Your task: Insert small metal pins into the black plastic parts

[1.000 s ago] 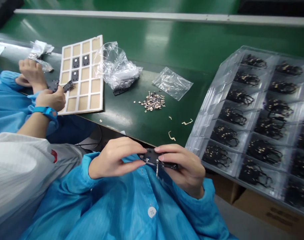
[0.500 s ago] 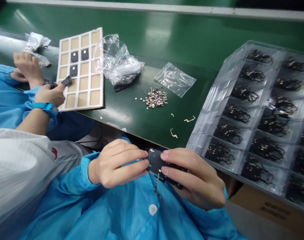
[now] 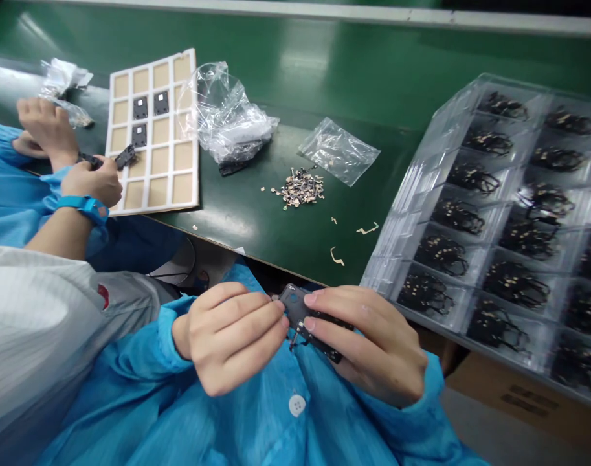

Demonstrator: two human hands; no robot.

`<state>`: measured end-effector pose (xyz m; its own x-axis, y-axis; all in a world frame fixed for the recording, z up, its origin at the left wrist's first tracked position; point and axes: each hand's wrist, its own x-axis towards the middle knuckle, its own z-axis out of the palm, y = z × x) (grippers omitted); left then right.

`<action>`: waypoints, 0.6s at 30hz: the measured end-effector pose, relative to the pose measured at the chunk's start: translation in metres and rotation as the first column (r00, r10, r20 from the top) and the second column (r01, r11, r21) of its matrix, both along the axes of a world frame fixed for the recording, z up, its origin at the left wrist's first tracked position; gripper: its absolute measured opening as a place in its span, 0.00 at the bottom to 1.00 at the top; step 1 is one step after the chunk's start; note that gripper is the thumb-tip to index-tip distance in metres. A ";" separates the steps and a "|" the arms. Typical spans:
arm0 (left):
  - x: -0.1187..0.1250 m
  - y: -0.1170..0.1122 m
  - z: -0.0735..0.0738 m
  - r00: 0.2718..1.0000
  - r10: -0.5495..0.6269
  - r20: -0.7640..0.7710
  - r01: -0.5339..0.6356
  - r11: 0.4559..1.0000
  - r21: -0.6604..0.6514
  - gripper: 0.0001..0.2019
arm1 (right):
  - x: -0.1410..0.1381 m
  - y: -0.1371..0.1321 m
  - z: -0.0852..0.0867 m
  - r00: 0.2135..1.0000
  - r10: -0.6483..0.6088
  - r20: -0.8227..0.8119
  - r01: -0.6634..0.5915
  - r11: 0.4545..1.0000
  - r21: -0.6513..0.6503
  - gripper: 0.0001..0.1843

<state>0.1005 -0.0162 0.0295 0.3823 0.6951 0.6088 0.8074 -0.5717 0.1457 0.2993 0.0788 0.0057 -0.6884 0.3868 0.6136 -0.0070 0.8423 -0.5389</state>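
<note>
My left hand (image 3: 230,338) and my right hand (image 3: 366,343) hold a small black electronic part (image 3: 305,314) between their fingertips, above my blue smock (image 3: 256,414). A thin strip with metal contacts (image 3: 295,336) sticks out from its lower edge. My fingers cover part of the piece. Nearest to my hands is the front edge of the green workbench (image 3: 270,259), with curled tan scraps (image 3: 337,256) lying just beyond my fingers.
To the right stands a clear plastic tray (image 3: 484,220) with several black parts in its cells. A co-worker's hands (image 3: 76,162) work at a tan gridded board (image 3: 152,129). Also on the bench are plastic bags (image 3: 222,116) and a heap of small scraps (image 3: 300,189).
My hands have turned the black part and brought it slightly closer together between my fingers. The metal strip now points down and sits shorter below the part. The camera view has shifted slightly.
</note>
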 end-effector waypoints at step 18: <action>-0.003 0.006 0.011 0.993 0.104 -0.048 -0.105 0.994 -0.023 0.08 | -0.008 0.000 -0.012 0.999 -0.013 0.033 0.020 0.972 -0.236 0.11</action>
<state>0.0975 -0.0105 0.0405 0.3344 0.7474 0.5740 0.8686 -0.4808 0.1201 0.2915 0.0786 -0.0061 -0.6980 0.5296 0.4820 0.0255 0.6910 -0.7224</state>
